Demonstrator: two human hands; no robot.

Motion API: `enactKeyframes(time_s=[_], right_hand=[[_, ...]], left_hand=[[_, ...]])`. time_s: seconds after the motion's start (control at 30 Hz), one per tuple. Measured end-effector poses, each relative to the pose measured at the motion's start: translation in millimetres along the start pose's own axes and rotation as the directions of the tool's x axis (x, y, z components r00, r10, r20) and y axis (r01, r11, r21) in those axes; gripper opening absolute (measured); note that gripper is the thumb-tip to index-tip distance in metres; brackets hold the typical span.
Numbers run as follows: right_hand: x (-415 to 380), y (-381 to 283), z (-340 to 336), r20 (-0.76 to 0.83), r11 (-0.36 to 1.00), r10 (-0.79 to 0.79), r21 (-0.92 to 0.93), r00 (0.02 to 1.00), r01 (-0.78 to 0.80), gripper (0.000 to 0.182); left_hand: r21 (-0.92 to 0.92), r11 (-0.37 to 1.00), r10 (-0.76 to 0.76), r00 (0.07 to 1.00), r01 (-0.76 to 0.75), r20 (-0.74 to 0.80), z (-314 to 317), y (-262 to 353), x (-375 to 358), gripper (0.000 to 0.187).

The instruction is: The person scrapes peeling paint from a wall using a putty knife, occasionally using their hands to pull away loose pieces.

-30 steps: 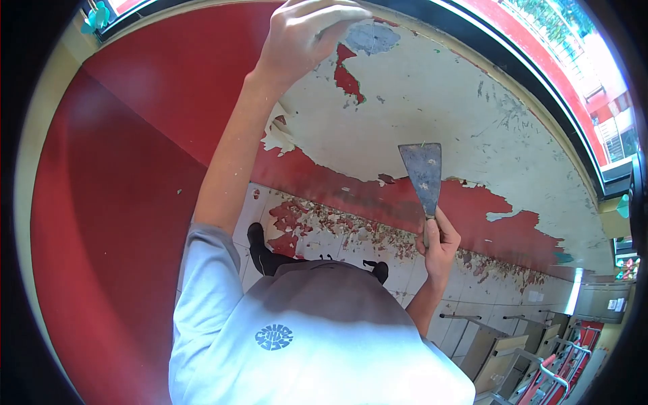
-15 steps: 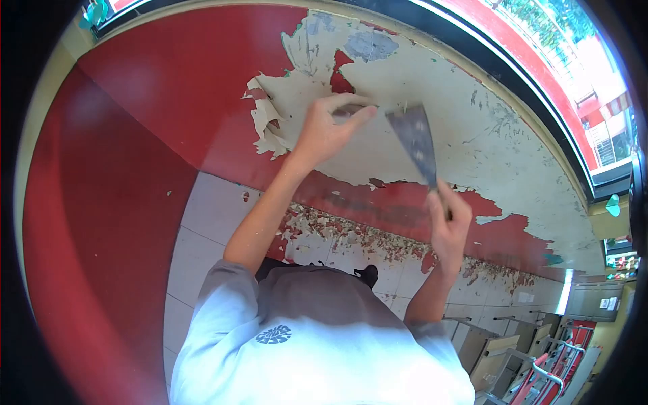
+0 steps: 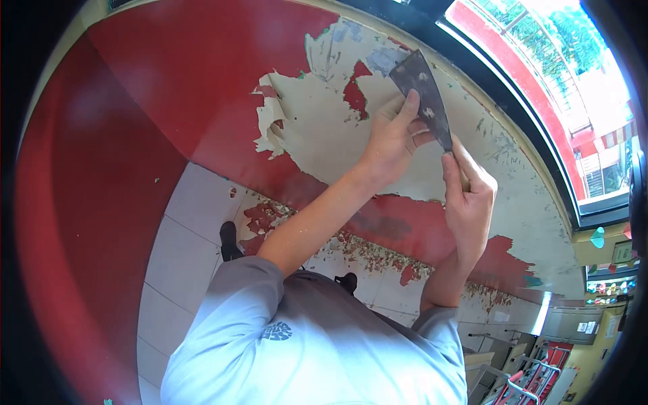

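Right hand (image 3: 469, 196) grips scraper (image 3: 422, 94); left hand (image 3: 391, 138) fingers its blade.

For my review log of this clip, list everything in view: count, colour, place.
scraper: one, dark grey blade, raised against the wall near the window
wall: one, red paint, large cream patch scraped bare
loose paint flap: one, cream, curling at the left edge of the bare patch
paint flakes: many, red and cream, on the floor along the wall
floor tiles: white, below
window frame: one, black, upper right
shoes: two, black, on the tiles
left hand: fingers on the blade
right hand: gripping the handle
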State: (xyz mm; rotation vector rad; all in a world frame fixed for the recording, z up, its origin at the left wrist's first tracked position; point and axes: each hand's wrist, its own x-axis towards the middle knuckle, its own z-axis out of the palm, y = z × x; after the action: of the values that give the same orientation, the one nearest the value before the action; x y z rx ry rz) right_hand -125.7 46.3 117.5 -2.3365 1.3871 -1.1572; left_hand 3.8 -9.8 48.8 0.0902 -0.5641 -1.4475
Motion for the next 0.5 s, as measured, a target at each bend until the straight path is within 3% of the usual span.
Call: enactKeyframes(time_s=[0.2,0.3,0.5], right_hand=[[5.6,2.0,-6.0,0.032,0.999,-0.034,-0.032,0.999,0.035,0.031],[4.3,4.0,-4.9,0.032,0.998,-0.043,-0.042,0.999,0.044,0.031],[6.9,0.1,-0.4,0.043,0.998,-0.031,-0.050,0.999,0.033,0.032]], left_hand=[[-0.013,1.000,0.016,0.998,-0.016,-0.058,3.9,-4.2,0.2,0.033],[-0.041,0.999,0.024,1.000,-0.024,-0.005,0.3,-6.4,1.3,0.034],[0.054,0.995,0.088,0.995,-0.085,-0.041,-4.7,-5.5,0.5,0.030]])
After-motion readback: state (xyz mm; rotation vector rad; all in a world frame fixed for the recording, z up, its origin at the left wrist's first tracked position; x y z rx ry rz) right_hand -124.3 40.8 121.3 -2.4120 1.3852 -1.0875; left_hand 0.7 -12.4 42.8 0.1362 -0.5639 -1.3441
